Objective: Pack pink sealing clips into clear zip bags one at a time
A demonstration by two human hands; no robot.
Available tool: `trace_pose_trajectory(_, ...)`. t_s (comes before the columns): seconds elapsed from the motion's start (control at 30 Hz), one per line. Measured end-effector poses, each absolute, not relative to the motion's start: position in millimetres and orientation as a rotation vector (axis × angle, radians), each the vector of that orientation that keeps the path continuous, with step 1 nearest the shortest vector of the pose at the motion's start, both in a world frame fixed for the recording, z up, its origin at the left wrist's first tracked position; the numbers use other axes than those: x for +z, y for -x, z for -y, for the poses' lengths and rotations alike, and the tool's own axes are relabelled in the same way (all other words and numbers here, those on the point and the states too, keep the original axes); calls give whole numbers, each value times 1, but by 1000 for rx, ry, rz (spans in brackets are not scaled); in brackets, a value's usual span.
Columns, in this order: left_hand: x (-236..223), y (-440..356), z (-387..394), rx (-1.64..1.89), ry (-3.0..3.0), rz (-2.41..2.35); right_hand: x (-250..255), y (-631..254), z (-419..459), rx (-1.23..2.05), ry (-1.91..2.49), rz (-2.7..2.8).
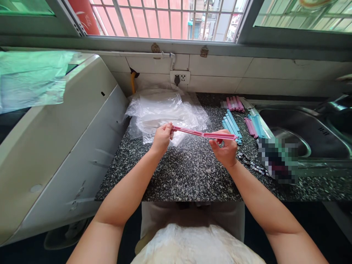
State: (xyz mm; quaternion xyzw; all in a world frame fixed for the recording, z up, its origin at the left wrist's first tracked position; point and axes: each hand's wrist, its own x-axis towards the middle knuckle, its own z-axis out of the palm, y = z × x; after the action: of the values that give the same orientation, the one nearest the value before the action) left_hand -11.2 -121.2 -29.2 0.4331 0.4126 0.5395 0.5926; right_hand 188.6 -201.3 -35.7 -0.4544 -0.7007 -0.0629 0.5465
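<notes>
A long pink bag sealing clip (pixel 189 131) stretches between my hands above the counter, its two thin arms slightly parted toward the left. My left hand (pixel 162 138) pinches its left end. At the other end, my right hand (pixel 227 151) supports the clip on its fingers, with the thumb below the strip. Behind my left hand lies a pile of clear plastic bags (pixel 162 104). Blue clips (pixel 231 124) rest side by side just beyond my right hand. Farther back are more pink clips (pixel 235 103), and a mixed pink and blue group (pixel 254 125) sits near the sink.
A steel sink (pixel 305 110) is set into the speckled counter (pixel 189 176) on the right. Beside it lie a blurred-out packet (pixel 277 159) and small shiny pieces (pixel 253 164). A large white appliance (pixel 71 132) borders the left. A wall socket (pixel 180 77) holds a plug.
</notes>
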Motion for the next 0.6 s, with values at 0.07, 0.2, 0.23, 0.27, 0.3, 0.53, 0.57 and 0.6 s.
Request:
trace_pose_trajectory(0.07, -30, 11, 122, 1263, -1032, -950, -38, -188, 200, -131, 1103, 1676)
trace_pose_trajectory(0.2, -31, 10, 125, 1269, -1095, -945, -42, -186, 196, -123, 1073, 1695)
trace_pose_trajectory(0.23, -31, 9, 127, 1269, -1110, -948, -42, -186, 195, -123, 1064, 1707)
trace_pose_trajectory(0.27, -30, 9, 128, 1267, -1122, -954, -42, -185, 195, -121, 1061, 1719)
trace_pose_trajectory(0.3, -30, 8, 129, 1266, -1131, -963, -42, -185, 195, -118, 1066, 1731)
trace_pose_trajectory(0.53, -25, 7, 133, 1250, -1150, -975, -40, -184, 197, -124, 1072, 1756)
trace_pose_trajectory(0.57, -25, 7, 133, 1248, -1150, -974, -40, -184, 197, -123, 1067, 1759)
trace_pose_trajectory(0.6, -26, 7, 133, 1247, -1149, -973, -40, -184, 197, -122, 1063, 1759)
